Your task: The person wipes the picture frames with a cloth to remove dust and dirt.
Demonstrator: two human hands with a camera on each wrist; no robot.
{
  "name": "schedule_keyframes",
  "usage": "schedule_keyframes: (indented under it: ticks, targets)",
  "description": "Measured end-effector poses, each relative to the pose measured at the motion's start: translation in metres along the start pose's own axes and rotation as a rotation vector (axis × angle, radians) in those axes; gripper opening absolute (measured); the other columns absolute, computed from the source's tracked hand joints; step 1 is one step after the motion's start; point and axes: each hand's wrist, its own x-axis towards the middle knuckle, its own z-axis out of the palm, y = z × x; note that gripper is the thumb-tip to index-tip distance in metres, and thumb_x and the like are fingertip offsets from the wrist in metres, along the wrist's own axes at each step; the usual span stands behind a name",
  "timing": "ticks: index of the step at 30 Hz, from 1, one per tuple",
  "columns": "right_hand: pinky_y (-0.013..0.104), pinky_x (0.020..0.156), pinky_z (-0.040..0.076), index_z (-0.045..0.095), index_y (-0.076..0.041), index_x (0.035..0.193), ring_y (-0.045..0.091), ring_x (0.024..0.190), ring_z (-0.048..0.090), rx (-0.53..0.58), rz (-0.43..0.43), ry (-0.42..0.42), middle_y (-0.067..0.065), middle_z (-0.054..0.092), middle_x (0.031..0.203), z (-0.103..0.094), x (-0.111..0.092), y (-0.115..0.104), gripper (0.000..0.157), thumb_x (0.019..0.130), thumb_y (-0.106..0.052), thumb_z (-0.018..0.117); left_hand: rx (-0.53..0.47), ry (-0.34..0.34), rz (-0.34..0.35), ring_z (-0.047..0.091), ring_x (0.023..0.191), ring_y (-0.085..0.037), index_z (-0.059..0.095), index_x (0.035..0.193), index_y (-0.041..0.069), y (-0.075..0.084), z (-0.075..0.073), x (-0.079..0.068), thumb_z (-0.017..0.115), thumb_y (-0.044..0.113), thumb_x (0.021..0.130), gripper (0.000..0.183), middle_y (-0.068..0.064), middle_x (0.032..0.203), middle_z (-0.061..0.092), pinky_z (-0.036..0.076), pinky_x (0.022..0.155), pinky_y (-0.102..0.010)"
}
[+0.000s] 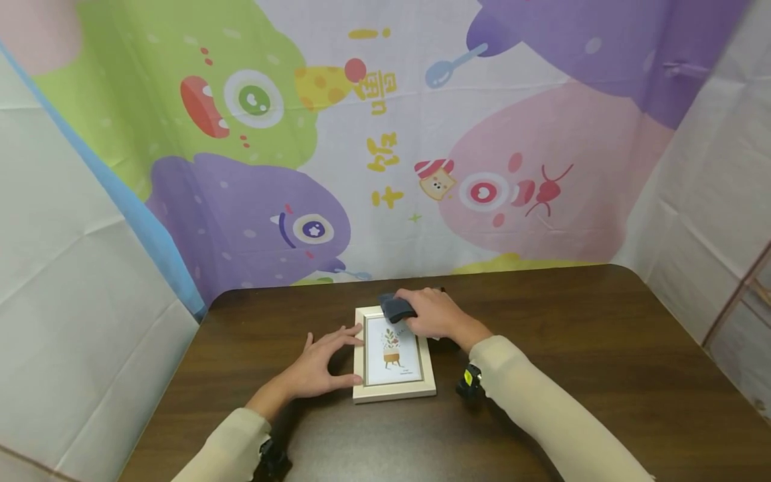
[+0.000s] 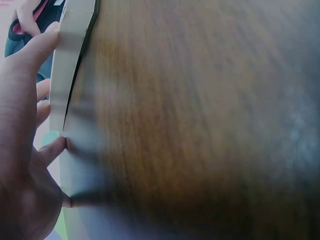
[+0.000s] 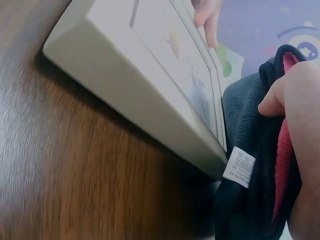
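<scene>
A cream picture frame (image 1: 394, 391) lies flat on the table, with a print of a potted plant (image 1: 391, 351) behind its pane. My right hand (image 1: 436, 313) grips a folded dark grey cloth (image 1: 395, 308) against the frame's far right part. In the right wrist view, the cloth (image 3: 245, 107) shows a pink inner side and a white label (image 3: 240, 167). My left hand (image 1: 316, 365) is spread along the left edge, its thumb and some fingertips touching the frame. Two other left fingers rest on the tabletop in the left wrist view.
The dark wooden table (image 1: 518, 428) has rounded far corners. Behind it hangs a curtain (image 1: 397, 241) printed with cartoon monsters, and pale fabric (image 1: 84, 281) hangs at both sides. Each wrist carries a small black camera (image 1: 470, 385).
</scene>
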Motion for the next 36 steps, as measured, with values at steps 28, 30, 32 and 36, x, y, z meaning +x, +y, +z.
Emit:
schedule_keyframes:
  ticks: [28,30,32,36]
  targets:
    - [0.053,0.103,0.057,0.059,-0.025,0.154,0.025,0.106,0.072,0.259,-0.068,-0.125,0.014,0.078,0.141,0.033,0.035,-0.008,0.042,0.112,-0.026,0.056,0.015,0.008,0.021,0.040,0.168,-0.051,0.068,0.148,0.021,0.000,0.000,0.000,0.089,0.046,0.095,0.063,-0.009,0.178,0.051,0.007,0.118,-0.102]
    - [0.055,0.107,0.056,0.059,-0.023,0.155,0.026,0.108,0.072,0.266,-0.051,-0.144,0.016,0.077,0.142,0.025,0.030,-0.018,0.042,0.113,-0.023,0.056,0.017,0.008,0.023,0.040,0.168,-0.052,0.068,0.148,0.020,0.000,0.000,0.000,0.089,0.046,0.095,0.063,-0.010,0.178,0.051,0.007,0.118,-0.102]
    - [0.058,0.111,0.055,0.059,-0.019,0.155,0.029,0.113,0.072,0.272,-0.034,-0.148,0.017,0.076,0.144,0.020,0.027,-0.024,0.042,0.112,-0.019,0.056,0.016,0.006,0.022,0.040,0.168,-0.052,0.068,0.148,0.020,0.000,0.000,0.000,0.089,0.046,0.095,0.062,-0.011,0.178,0.050,0.007,0.118,-0.102]
    - [0.061,0.116,0.053,0.060,-0.016,0.154,0.031,0.119,0.071,0.281,-0.034,-0.145,0.018,0.076,0.146,0.016,0.027,-0.027,0.042,0.112,-0.017,0.055,0.014,0.004,0.017,0.040,0.168,-0.052,0.068,0.148,0.020,0.001,-0.001,-0.001,0.089,0.046,0.095,0.063,-0.011,0.178,0.050,0.006,0.118,-0.102]
